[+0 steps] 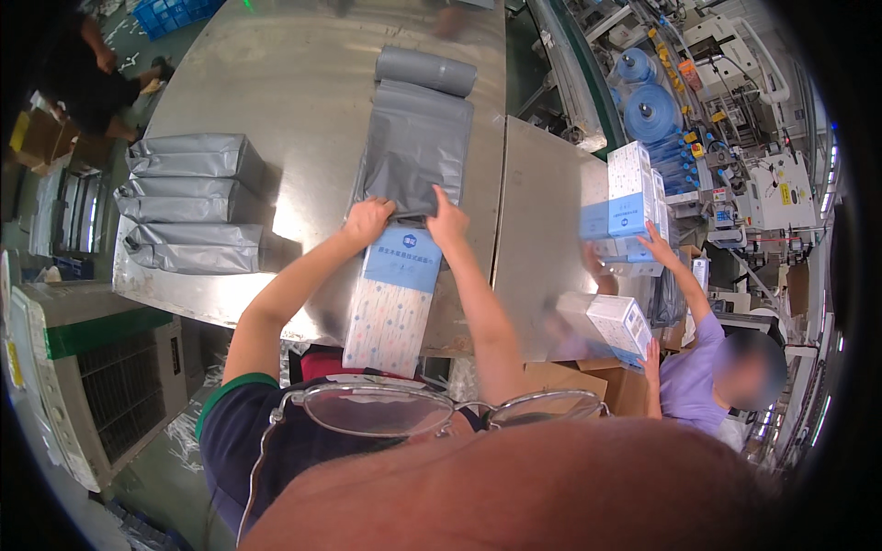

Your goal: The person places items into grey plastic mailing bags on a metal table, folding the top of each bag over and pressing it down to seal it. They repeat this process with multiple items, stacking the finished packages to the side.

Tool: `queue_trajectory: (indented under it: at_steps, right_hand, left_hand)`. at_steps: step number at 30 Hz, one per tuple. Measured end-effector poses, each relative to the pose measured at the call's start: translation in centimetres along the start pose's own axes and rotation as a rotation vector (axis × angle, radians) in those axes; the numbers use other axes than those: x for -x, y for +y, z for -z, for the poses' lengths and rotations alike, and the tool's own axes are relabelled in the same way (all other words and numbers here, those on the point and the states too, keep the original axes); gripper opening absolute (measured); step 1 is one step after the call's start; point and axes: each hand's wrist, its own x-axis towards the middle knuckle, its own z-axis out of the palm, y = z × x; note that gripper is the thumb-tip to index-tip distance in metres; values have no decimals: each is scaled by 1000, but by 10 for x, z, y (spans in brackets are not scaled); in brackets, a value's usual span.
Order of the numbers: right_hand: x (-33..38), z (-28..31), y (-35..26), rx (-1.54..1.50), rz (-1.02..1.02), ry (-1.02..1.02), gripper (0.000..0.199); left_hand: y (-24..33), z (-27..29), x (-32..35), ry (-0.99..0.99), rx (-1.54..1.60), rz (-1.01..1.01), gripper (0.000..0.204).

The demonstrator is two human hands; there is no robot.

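Note:
A grey plastic mailing bag point(418, 138) lies flat on the metal table in front of me, its open mouth toward me. The far end of a long blue-and-white patterned pack point(393, 298) meets that mouth, and its near end reaches the table's front edge. My left hand point(369, 220) is closed on the left side of the bag's mouth, beside the pack's corner. On the right side, my right hand point(447, 222) grips the bag's edge, with the index finger stretched forward along the plastic. How far the pack sits inside the bag is hidden.
Three filled grey bags point(193, 202) lie at the left on the metal table point(312, 92). A grey bag roll point(425, 71) lies beyond the bag. To the right, a co-worker in a purple sleeve point(694, 358) handles white-and-blue packs point(629, 197). Machinery point(726, 138) stands behind.

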Motion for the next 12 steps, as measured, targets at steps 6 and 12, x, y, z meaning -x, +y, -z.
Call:
queue_trajectory:
  at_steps: [6, 12]
  right_hand:
    - [59, -46, 6, -892, -390, 816, 41]
    - [55, -42, 37, -84, -259, -92, 24]
  left_hand:
    - [11, -19, 44, 369, 372, 364, 20]
    - [-18, -37, 51, -177, 205, 734, 24]
